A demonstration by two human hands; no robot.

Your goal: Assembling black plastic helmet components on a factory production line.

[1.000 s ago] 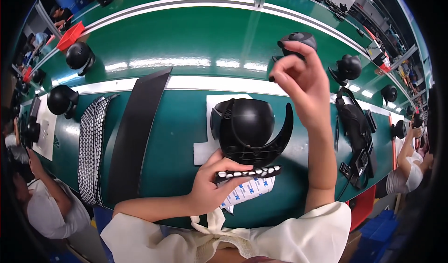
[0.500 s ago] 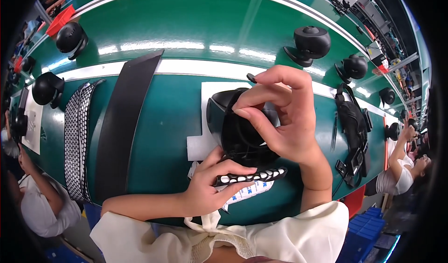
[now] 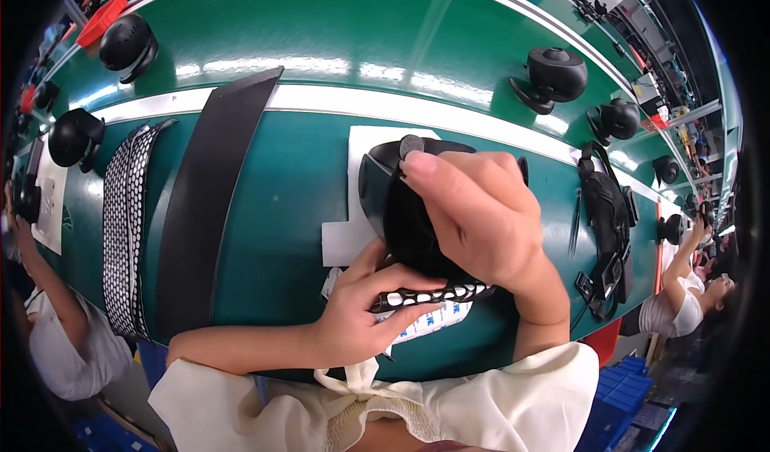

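Note:
A black rounded housing (image 3: 405, 231) stands on the green table in front of me, with white paper under it. Over its top, my right hand (image 3: 493, 219) has its fingers curled in. One fingertip presses on a small dark round pad (image 3: 411, 143) at the housing's upper rim; its other fingers are partly hidden. Beside the near side of the housing, my left hand (image 3: 349, 316) grips a narrow black strip with white dots (image 3: 429, 297) between thumb and fingers. Below that strip lies a white strip with blue print (image 3: 433, 325).
Left of me lie a dotted sheet (image 3: 127, 231) and a long dark panel (image 3: 208, 203). Black cables and straps (image 3: 605, 211) lie at the right. Several black round units, one at the far right (image 3: 556, 73), stand beyond the white rail. Co-workers sit at both sides.
My right hand has turned over from a raised, curled pose and come down onto the housing's rim with the round pad. My left hand keeps its hold on the dotted strip.

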